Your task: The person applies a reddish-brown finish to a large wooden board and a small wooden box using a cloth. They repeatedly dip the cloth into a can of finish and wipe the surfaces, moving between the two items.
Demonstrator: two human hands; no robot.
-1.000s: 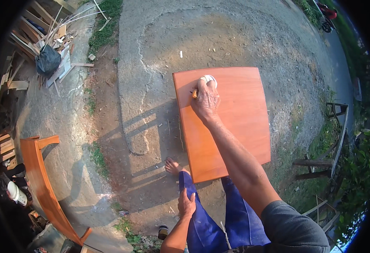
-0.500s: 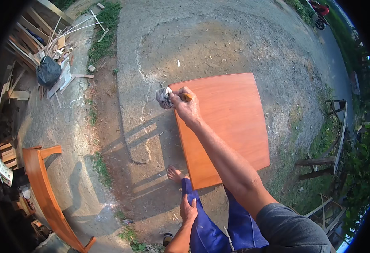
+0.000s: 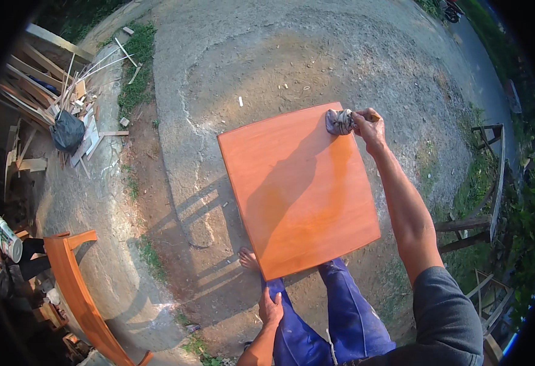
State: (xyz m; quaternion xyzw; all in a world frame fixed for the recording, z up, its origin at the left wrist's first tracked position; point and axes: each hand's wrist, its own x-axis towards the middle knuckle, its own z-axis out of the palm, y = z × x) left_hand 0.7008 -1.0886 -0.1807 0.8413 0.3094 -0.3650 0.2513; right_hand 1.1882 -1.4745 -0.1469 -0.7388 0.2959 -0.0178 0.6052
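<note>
My right hand [image 3: 371,126] is closed on a cloth-wrapped applicator, a wad of greyish striped cloth [image 3: 340,122] with a short yellowish-brown handle end showing past my fingers. The wad is at the far right corner of a reddish-brown wooden tabletop [image 3: 279,152]. A wetter, more orange band runs down the right side of the top, and my arm's shadow crosses its middle. My left hand [image 3: 271,308] rests open on the blue trouser leg at my left knee, just below the near left corner of the top. It holds nothing.
At the left stands a curved orange-brown wooden piece with legs [image 3: 81,293], with a white bucket [image 3: 6,239] beyond it. Scrap wood and a black bag [image 3: 68,131] lie at the far left. A wooden frame [image 3: 493,177] stands at the right edge. My bare foot [image 3: 248,258] is by the tabletop.
My right hand has swept the cloth wad from the far left corner across to the far right corner. The view has shifted and turned a little. My left hand stays at my knee.
</note>
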